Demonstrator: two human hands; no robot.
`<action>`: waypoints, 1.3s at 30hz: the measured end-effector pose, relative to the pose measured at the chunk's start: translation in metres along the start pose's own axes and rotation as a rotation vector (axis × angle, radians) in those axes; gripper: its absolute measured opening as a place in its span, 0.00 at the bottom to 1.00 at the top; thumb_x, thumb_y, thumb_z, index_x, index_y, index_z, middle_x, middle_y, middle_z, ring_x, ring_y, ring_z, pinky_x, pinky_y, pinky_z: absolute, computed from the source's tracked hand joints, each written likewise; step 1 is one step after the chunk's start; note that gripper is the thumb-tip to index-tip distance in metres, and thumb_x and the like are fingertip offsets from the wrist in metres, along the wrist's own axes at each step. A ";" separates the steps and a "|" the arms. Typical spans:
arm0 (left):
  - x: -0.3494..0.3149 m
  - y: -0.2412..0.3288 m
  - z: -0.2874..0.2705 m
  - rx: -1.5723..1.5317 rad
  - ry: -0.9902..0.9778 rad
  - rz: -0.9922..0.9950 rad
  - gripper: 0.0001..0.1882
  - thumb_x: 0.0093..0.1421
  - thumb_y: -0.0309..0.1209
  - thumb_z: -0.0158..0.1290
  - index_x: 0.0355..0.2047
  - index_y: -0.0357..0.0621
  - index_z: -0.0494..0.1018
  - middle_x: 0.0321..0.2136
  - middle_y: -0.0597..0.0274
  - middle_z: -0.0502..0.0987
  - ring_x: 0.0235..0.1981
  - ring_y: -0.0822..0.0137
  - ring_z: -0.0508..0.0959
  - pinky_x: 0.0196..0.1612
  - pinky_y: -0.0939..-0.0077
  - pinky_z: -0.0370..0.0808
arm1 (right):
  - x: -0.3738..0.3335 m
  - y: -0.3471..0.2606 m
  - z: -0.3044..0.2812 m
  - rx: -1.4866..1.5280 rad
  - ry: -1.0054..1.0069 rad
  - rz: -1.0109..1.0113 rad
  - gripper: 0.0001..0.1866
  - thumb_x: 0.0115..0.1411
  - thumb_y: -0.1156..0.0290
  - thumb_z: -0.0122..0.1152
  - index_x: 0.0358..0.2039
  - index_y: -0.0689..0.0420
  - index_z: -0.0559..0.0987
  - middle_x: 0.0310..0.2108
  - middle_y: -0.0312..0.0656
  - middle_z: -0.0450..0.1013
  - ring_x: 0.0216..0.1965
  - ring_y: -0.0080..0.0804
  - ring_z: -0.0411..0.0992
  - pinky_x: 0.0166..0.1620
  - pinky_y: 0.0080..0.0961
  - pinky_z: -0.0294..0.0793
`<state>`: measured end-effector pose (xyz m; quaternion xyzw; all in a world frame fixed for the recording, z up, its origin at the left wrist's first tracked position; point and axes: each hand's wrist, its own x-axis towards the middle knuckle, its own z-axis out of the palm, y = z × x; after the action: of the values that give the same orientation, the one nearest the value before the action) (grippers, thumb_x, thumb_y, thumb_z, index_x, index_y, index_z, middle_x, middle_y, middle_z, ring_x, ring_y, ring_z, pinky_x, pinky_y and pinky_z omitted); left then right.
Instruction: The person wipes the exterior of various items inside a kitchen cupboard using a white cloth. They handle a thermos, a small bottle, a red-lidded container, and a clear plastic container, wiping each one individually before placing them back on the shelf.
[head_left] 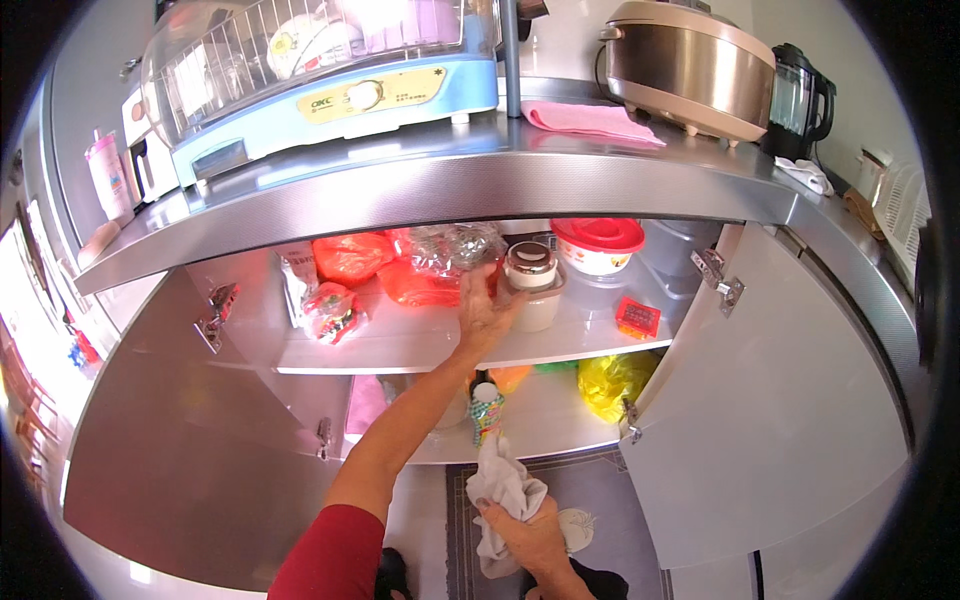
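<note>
My left hand (485,312) reaches onto the cabinet's upper shelf. Its thumb lies across the front of a cream lidded jar (535,312) with a shiny brown top, and its fingers are along the jar's left side. The jar stands upright. Lower down, in front of the cabinet, my right hand (530,535) grips a crumpled whitish cloth (505,490). Left of the jar lie red plastic bags (352,258) and a clear plastic bag (450,243). A tub with a red lid (598,236) stands right of it.
Both cabinet doors, left (190,430) and right (780,400), stand open. A small red packet (637,318) is on the upper shelf (400,350). Below are a yellow bag (610,385) and a patterned bottle (486,412). The metal countertop (450,170) overhangs, carrying a blue dish rack (330,110) and a rice cooker (690,75).
</note>
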<state>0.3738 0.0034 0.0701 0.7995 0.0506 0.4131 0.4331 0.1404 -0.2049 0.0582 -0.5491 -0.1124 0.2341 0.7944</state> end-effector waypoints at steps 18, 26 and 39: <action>0.027 0.028 0.040 0.054 -0.005 -0.149 0.45 0.31 0.48 0.69 0.48 0.40 0.63 0.42 0.50 0.74 0.45 0.55 0.75 0.48 0.63 0.71 | -0.017 -0.015 -0.022 -0.084 -0.020 -0.014 0.19 0.53 0.73 0.63 0.44 0.65 0.71 0.35 0.39 0.73 0.36 0.20 0.70 0.40 0.20 0.71; -0.039 0.062 -0.028 -0.483 0.022 -0.040 0.40 0.38 0.28 0.68 0.51 0.40 0.60 0.45 0.58 0.72 0.45 0.68 0.73 0.50 0.72 0.71 | -0.008 -0.018 -0.038 0.151 0.236 -0.132 0.13 0.53 0.73 0.63 0.38 0.62 0.73 0.31 0.37 0.73 0.30 0.20 0.71 0.32 0.19 0.72; -0.221 0.121 -0.184 -0.328 -0.226 0.098 0.51 0.30 0.36 0.72 0.54 0.37 0.58 0.49 0.53 0.67 0.51 0.62 0.69 0.55 0.67 0.65 | -0.003 -0.011 0.000 -0.353 0.056 -0.610 0.29 0.56 0.52 0.51 0.51 0.62 0.68 0.48 0.46 0.64 0.52 0.37 0.61 0.57 0.33 0.56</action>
<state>0.0666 -0.0484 0.0748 0.7610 -0.1054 0.3441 0.5398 0.1403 -0.2091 0.0684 -0.6251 -0.2881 -0.0524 0.7235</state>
